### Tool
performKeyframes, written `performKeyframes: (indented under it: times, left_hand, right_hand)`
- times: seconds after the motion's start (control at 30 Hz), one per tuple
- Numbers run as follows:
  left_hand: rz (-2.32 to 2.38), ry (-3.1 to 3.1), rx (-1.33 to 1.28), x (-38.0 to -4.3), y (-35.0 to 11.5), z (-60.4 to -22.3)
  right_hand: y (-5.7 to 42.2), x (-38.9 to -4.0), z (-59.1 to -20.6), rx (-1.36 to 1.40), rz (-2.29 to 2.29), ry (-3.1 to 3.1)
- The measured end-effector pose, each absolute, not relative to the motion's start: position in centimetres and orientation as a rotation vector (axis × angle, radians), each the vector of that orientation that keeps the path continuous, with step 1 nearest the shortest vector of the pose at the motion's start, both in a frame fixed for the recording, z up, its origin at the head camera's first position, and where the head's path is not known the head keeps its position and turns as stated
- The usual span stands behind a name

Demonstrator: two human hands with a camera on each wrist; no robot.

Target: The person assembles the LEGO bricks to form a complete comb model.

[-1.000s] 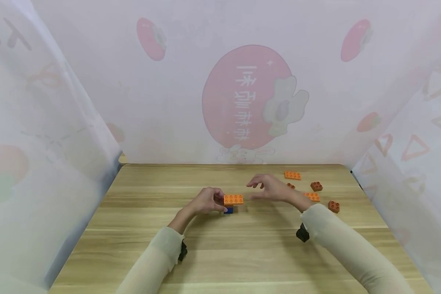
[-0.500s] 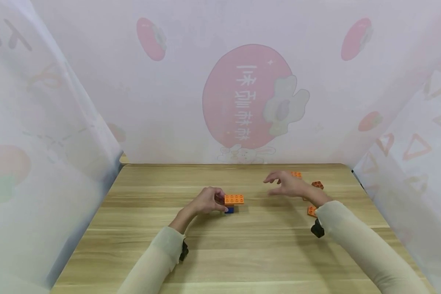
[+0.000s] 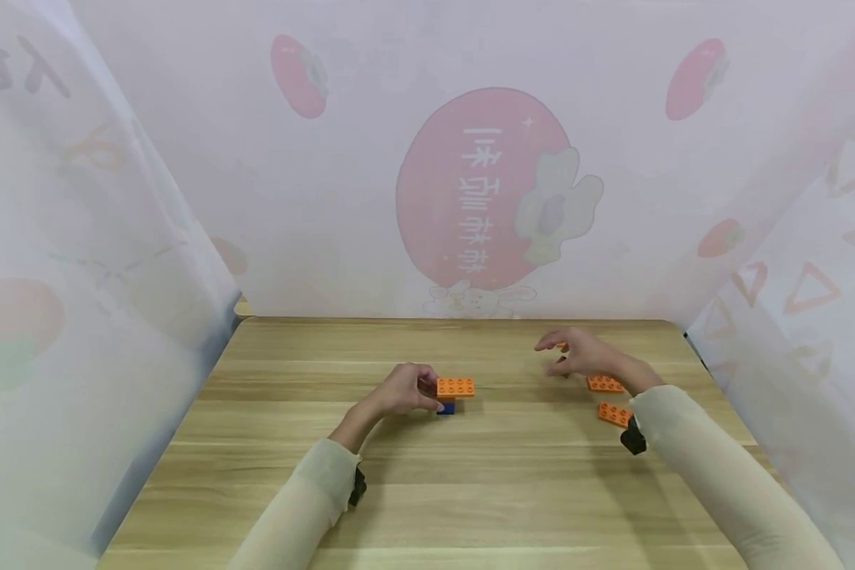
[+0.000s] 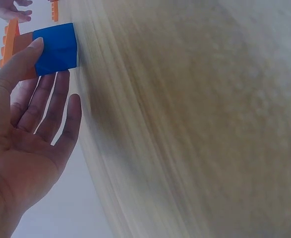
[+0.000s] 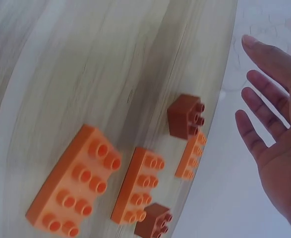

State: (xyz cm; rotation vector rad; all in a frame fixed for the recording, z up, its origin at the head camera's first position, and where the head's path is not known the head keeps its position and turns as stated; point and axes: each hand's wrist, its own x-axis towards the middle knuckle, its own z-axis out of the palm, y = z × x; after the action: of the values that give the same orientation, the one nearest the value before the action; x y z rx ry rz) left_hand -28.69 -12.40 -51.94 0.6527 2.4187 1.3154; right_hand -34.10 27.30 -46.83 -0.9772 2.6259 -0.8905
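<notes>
My left hand (image 3: 400, 389) pinches a small stack of toy building bricks between thumb and fingers, mid-table. The stack has a blue brick (image 4: 61, 49) at the bottom, a brown brick (image 4: 22, 43) in the middle and a flat orange eight-stud brick (image 3: 455, 387) on top, jutting out to the right. My right hand (image 3: 583, 354), fingers spread and holding nothing, hovers over the loose bricks at the back right. Below its fingers in the right wrist view stands a brown four-stud brick (image 5: 182, 116).
In the right wrist view, a large orange brick (image 5: 71, 183), another orange brick (image 5: 135, 183), a farther orange brick (image 5: 190, 156) and a second brown brick (image 5: 152, 220) lie on the wooden table (image 3: 427, 491). Printed white sheets (image 3: 328, 198) enclose the table's back and sides.
My right hand has moved away from the stack, to the right and back, over the loose bricks. My left hand keeps its hold on the stack in nearly the same place.
</notes>
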Motion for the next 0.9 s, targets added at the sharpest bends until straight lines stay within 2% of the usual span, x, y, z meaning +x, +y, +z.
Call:
performKeyframes:
  times: [0.27,0.9]
  left_hand:
    - [1.309,2.429,0.64,-28.6,-12.3,-51.8]
    - [1.345,2.415,0.639,-28.3,-12.4,-51.9]
  right_hand:
    - [29.0,-34.6,-47.4,-0.901,-0.864,2.652]
    - [31.4,-35.0,-49.1,-0.909,-0.906,2.581]
